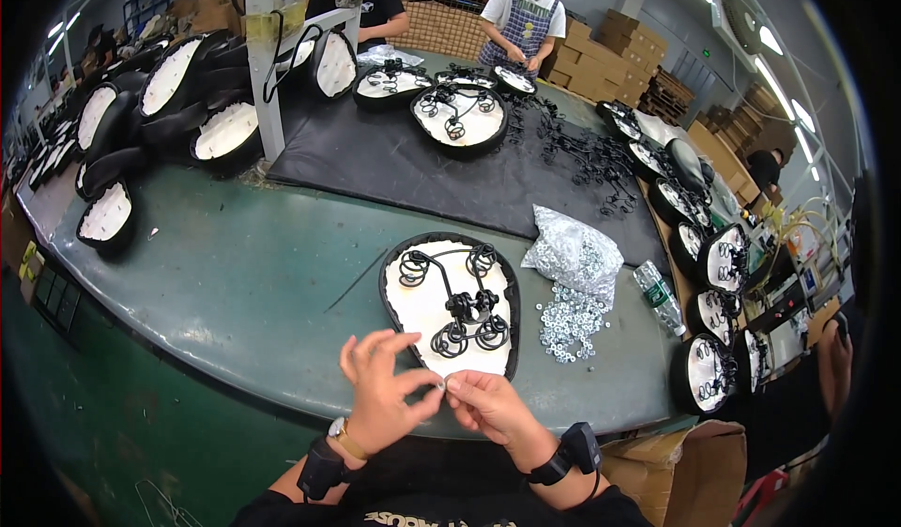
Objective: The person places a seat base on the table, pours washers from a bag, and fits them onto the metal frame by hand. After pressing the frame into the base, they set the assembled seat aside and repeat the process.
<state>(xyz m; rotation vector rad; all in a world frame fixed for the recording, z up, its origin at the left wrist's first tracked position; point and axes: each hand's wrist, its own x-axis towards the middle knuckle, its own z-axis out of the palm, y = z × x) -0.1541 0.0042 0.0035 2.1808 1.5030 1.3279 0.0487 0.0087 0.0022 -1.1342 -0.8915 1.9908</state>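
At the near edge of the green tabletop (235, 274), my left hand (383, 388) and right hand (488, 403) meet fingertip to fingertip, pinching something too small for me to make out. Just beyond them lies an upturned saddle (450, 304), black coil springs on its white underside. Loose washers (568, 325) spill from a clear bag (574, 253) to its right.

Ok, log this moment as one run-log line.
left hand: pinching something tiny | right hand: fingertips meeting left's | ahead: upturned black saddle with wire springs | right: clear bag of silver washers
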